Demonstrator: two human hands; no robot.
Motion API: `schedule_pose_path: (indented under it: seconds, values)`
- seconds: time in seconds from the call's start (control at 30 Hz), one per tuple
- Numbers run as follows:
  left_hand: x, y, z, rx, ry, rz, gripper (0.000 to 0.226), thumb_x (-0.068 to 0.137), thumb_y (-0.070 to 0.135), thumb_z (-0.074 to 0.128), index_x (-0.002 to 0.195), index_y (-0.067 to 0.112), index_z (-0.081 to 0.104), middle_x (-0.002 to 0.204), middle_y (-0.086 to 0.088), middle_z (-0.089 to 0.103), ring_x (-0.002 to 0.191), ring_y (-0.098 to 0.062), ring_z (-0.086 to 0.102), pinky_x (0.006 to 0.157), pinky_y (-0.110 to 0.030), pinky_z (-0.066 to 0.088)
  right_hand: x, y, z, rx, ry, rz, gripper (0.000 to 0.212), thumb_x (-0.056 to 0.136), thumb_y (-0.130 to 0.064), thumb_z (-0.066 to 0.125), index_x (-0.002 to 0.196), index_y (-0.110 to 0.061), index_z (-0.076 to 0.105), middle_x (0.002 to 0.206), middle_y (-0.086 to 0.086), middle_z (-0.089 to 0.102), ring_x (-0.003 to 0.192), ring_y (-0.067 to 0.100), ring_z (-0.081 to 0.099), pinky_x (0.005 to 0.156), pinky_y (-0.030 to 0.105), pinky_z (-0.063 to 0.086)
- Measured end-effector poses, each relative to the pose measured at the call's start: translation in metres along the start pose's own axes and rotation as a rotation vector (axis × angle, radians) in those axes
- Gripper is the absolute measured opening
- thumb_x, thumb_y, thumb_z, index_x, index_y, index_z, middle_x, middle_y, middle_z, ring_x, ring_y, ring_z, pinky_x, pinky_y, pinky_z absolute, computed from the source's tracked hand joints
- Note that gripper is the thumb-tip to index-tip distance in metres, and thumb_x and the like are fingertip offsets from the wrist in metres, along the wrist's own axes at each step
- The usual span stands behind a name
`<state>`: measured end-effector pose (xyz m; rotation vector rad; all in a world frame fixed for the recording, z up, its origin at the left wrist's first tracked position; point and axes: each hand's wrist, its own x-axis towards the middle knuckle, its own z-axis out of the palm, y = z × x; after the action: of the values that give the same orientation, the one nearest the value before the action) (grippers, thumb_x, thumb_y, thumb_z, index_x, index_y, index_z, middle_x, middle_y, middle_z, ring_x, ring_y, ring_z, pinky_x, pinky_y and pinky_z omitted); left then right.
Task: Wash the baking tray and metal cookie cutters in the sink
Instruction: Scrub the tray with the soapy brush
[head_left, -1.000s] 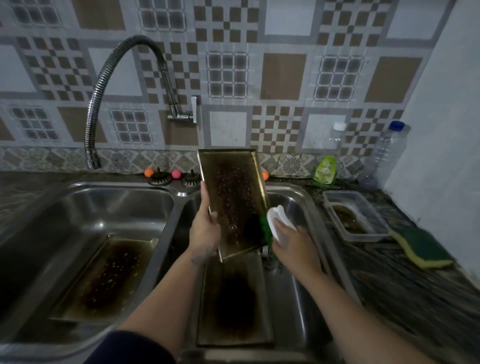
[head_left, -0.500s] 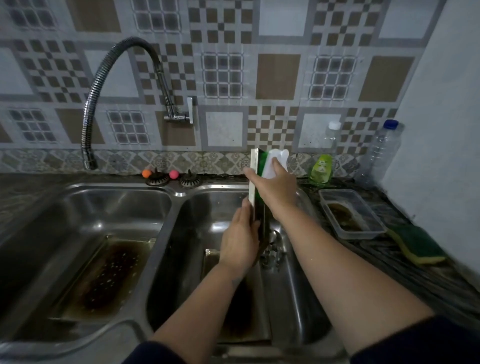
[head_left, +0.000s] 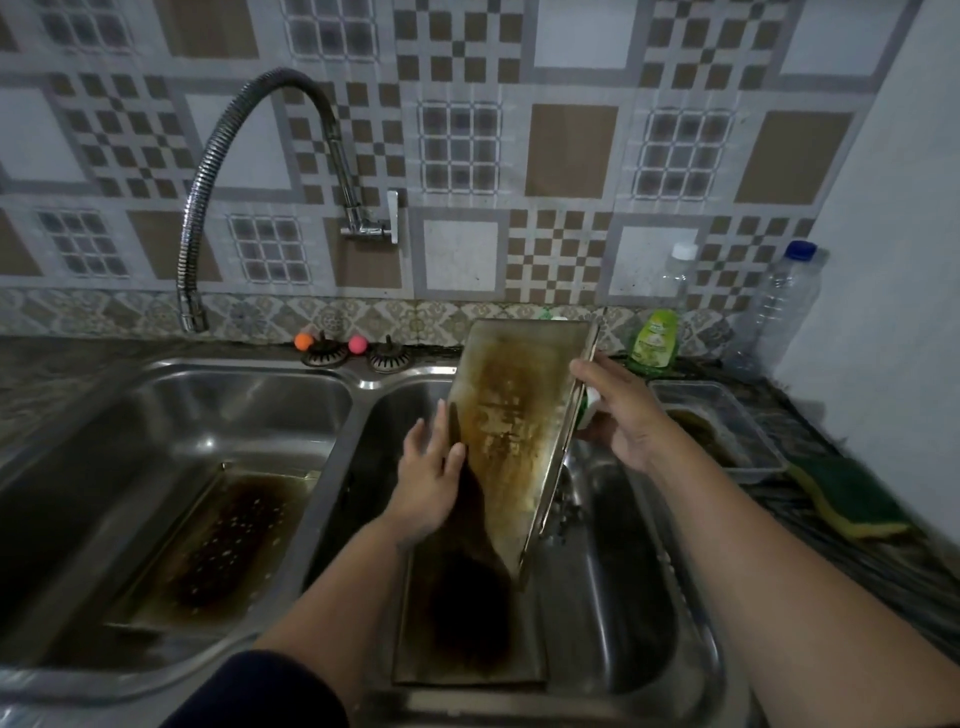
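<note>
A stained metal baking tray (head_left: 514, 431) stands tilted on its short end in the right basin of the sink (head_left: 613, 597), its browned face turned toward me. My left hand (head_left: 428, 488) grips its left edge, thumb on the front. My right hand (head_left: 623, 415) is at the tray's right rim, thumb on the rim, holding a green and white sponge (head_left: 591, 410) against the back. A second dark tray (head_left: 467, 623) lies flat on the basin floor beneath. Small metal pieces (head_left: 563, 514) lie beside it, too blurred to identify.
A third dirty tray (head_left: 218, 545) lies in the left basin under the flexible tap (head_left: 218, 171). On the right counter are a green soap bottle (head_left: 652, 343), a clear plastic container (head_left: 769, 441), a green-yellow sponge (head_left: 852, 499) and a water bottle (head_left: 779, 306).
The tray has turned from edge-on to showing its browned face to me. My right hand with the sponge has dropped from the top of the tray to its right rim.
</note>
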<state>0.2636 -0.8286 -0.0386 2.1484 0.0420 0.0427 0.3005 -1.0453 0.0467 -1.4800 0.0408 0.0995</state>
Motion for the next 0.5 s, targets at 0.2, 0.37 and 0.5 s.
schedule_pose_path:
  seconds: [0.2, 0.37, 0.5]
  values:
    - [-0.012, -0.009, -0.011, -0.247, -0.07, 0.035, 0.069, 0.097, 0.035, 0.051, 0.132, 0.074, 0.006, 0.156, 0.008, 0.025, 0.144, -0.017, 0.021, 0.117, -0.051, 0.024, -0.004, 0.018, -0.011, 0.086, -0.029, 0.112, 0.044, 0.069, -0.037, 0.075, 0.11, -0.025, 0.067, 0.121, 0.008, 0.065, 0.1, 0.026, 0.059, 0.076, 0.037, 0.052]
    - [-0.026, -0.015, -0.016, -0.364, 0.027, 0.054, 0.084, 0.09, 0.024, 0.065, 0.15, 0.047, 0.011, 0.145, 0.018, 0.037, 0.13, -0.004, 0.04, 0.099, -0.019, 0.043, 0.002, 0.028, -0.008, -0.003, 0.068, 0.071, 0.079, 0.055, -0.057, 0.079, 0.129, -0.039, 0.056, 0.132, -0.008, 0.056, 0.124, 0.016, 0.045, 0.095, 0.043, 0.043]
    - [-0.031, -0.013, -0.024, -0.462, 0.105, 0.099, 0.075, 0.088, 0.009, 0.066, 0.143, 0.043, 0.029, 0.132, 0.021, 0.052, 0.114, 0.004, 0.055, 0.088, -0.014, 0.05, 0.006, 0.041, -0.007, -0.067, 0.216, 0.029, 0.067, 0.076, -0.046, 0.075, 0.137, -0.031, 0.051, 0.143, -0.003, 0.047, 0.132, 0.018, 0.041, 0.095, 0.034, 0.037]
